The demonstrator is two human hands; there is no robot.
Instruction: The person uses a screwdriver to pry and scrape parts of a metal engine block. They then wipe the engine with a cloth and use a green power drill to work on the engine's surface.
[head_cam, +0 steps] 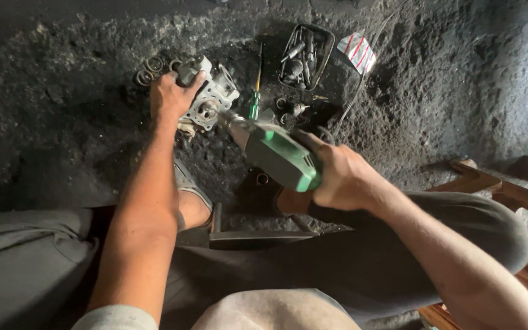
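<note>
Grimy black workshop floor [62, 110] underfoot. I'm pressing my left hand [169, 95], fingers curled, onto the metal engine part [212, 98], while my right hand [337, 177] is gripping the green power tool [279, 156], its bit meeting the part. Loose rings [148, 70], screwdriver [255, 91], parts tray [305, 55] lying beyond; work looks midway.
</note>
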